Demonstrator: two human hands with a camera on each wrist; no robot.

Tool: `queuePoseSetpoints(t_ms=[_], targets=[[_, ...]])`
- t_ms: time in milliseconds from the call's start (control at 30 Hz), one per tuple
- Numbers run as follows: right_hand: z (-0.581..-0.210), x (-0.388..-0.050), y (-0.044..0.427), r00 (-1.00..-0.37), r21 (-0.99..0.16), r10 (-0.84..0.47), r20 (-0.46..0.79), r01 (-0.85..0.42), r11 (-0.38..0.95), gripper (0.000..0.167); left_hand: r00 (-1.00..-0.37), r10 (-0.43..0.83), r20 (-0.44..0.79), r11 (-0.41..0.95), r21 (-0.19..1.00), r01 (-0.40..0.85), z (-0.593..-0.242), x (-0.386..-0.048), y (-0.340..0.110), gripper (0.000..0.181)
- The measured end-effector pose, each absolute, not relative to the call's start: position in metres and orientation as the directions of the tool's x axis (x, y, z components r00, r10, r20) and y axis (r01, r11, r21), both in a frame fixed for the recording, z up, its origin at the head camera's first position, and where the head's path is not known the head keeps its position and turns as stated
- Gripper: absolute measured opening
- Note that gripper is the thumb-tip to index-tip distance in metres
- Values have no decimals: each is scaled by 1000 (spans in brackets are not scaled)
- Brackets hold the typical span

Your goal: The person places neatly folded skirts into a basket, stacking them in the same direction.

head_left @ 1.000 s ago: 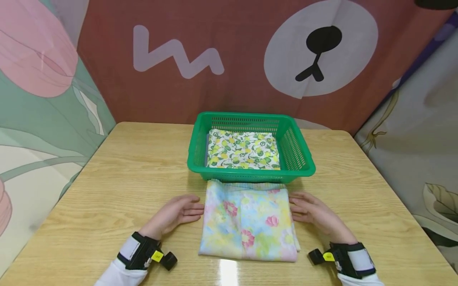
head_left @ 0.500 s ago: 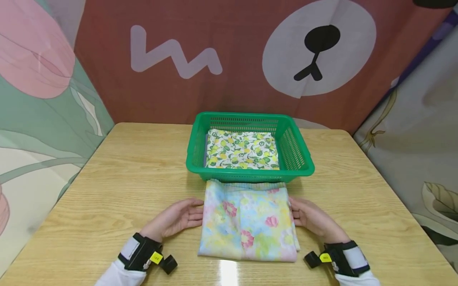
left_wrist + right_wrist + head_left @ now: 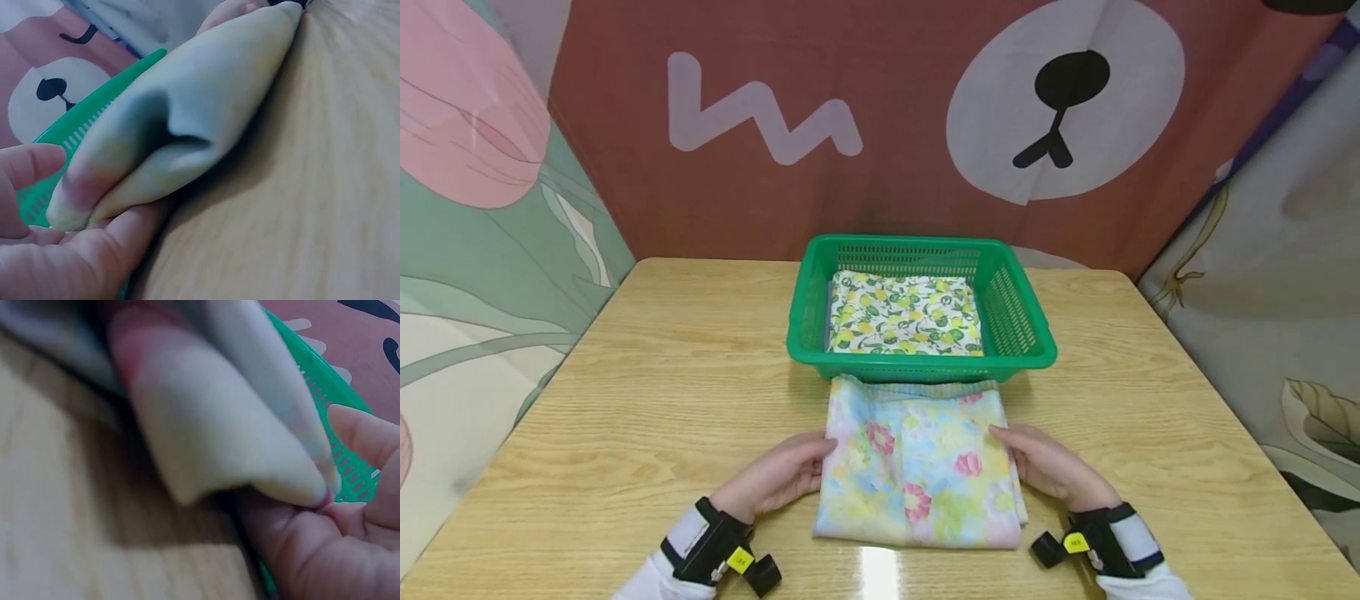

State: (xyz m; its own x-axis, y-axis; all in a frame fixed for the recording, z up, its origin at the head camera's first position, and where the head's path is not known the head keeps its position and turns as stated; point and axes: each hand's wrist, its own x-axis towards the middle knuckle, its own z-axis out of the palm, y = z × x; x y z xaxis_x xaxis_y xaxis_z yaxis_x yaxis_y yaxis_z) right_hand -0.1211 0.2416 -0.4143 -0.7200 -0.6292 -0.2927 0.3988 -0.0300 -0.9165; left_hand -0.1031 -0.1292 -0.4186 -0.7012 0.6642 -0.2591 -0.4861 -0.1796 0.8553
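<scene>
A folded pastel cloth (image 3: pixel 917 467) with pink flowers lies flat in front of the green basket. My left hand (image 3: pixel 778 475) holds its left edge, thumb over the top and fingers tucked beneath. The opposite edge is held likewise by my right hand (image 3: pixel 1060 467), whose thumb reaches over the top. In the left wrist view, the layers of the cloth (image 3: pixel 206 87) bulge slightly, with fingers (image 3: pixel 134 228) under them. In the right wrist view, fingers go under a rounded fold of the cloth (image 3: pixel 194 419). The fingertips beneath are hidden.
The green plastic basket (image 3: pixel 917 367) stands just behind the cloth, holding a folded lemon-print cloth (image 3: pixel 906 317). Both rest on a wooden table (image 3: pixel 715 358). A brown printed backdrop (image 3: pixel 895 200) hangs behind the table, with patterned curtains at both sides.
Both hands have closed in on the cloth's side edges. Their thumbs have come over the top and their fingers have slid beneath. The cloth and basket have stayed put.
</scene>
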Motion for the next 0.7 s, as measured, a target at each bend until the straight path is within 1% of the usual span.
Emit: queuePoseSetpoints(t_ms=[300,433,567,700], targets=[[-423,-122,233,-701,-867,-632,-331,491,-91,47,-730,613,-301,-127,875,-467,-420,-99,-119,63],[-423,-122,231,-683,-847,-655,-323,517,-122,44,-738,609,-291,-151,871,-468,-422,-101,-115,62],[-423,-123,230,-657,-837,-689,-307,530,-133,36,-737,617,-276,-191,856,-481,-424,-102,-109,61],[-424,-123,230,-651,-836,-696,-304,533,-133,33,-745,605,-282,-213,844,-492,-425,-102,-102,61]])
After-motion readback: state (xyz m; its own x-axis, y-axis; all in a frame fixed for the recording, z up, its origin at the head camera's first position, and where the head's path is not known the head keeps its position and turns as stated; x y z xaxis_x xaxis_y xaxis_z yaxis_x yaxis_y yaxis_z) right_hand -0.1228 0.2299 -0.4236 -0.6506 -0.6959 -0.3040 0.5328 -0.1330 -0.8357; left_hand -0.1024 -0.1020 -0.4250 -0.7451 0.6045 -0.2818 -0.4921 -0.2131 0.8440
